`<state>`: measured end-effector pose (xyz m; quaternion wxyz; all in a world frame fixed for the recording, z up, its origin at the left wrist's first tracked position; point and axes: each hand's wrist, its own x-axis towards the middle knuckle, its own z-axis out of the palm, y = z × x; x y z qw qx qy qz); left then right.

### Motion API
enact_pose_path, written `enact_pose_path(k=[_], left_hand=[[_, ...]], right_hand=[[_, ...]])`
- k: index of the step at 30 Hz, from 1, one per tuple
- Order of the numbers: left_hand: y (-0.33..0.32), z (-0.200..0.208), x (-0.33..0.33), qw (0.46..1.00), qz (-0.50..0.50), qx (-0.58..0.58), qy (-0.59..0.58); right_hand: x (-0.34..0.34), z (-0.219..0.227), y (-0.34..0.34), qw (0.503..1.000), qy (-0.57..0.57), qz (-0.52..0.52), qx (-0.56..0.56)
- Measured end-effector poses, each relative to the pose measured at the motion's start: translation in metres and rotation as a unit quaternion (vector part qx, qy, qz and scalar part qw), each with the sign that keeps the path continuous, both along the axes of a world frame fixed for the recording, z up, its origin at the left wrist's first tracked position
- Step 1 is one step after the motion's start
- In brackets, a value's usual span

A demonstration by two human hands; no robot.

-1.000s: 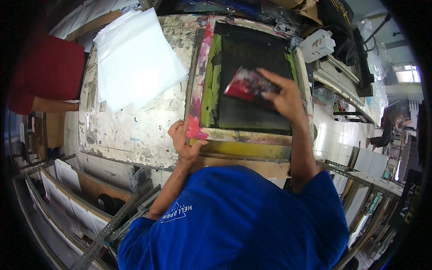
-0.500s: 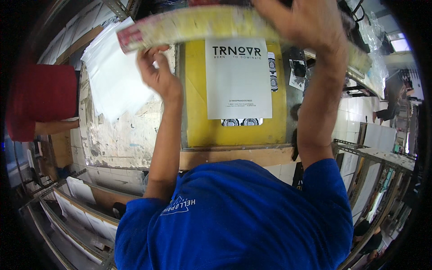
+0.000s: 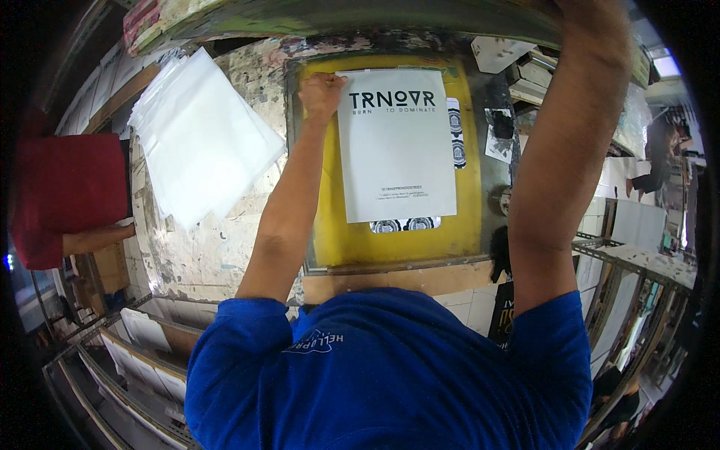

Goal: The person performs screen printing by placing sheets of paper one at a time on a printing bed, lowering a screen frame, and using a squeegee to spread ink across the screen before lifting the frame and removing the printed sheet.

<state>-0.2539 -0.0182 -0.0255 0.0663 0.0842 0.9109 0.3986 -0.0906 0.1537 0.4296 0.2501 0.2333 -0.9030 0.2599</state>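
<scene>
A white plastic bag (image 3: 397, 161) with black printing lies flat on a yellow board (image 3: 330, 225). My left hand (image 3: 321, 94) has its fingers closed on the bag's top left corner. Beyond the board, a long paint-stained frame (image 3: 360, 21) is raised across the top of the view. My right arm reaches up to the right part of this frame, where my right hand (image 3: 596, 11) is partly cut off and its fingers are hidden. Small black-and-white printed pieces (image 3: 455, 135) show from under the bag's right and lower edges.
A fanned stack of white plastic bags (image 3: 206, 139) lies on the paint-spotted table (image 3: 217, 255) to the left. Beyond it stands another person in a dark red top (image 3: 71, 195). Metal racks (image 3: 112, 375) stand at lower left, with shelving (image 3: 637, 266) on the right.
The frame has swung up and away from the board. My left hand has moved right and taken hold of the bag's corner. My right hand has moved up and right.
</scene>
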Motion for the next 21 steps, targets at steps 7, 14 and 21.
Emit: enact_pose_path(k=[7, 14, 21], left_hand=[[0.012, 0.011, 0.018, 0.951, 0.033, -0.112, 0.286], [0.016, 0.023, 0.011, 0.987, 0.003, 0.139, 0.086], [-0.059, 0.083, 0.039, 0.954, 0.096, 0.259, 0.117]], right_hand=[[-0.004, -0.014, 0.005, 0.997, 0.07, -0.011, 0.013], [0.008, 0.014, -0.003, 0.996, -0.057, -0.062, 0.006], [-0.02, -0.023, 0.005, 0.991, 0.09, -0.098, -0.005]])
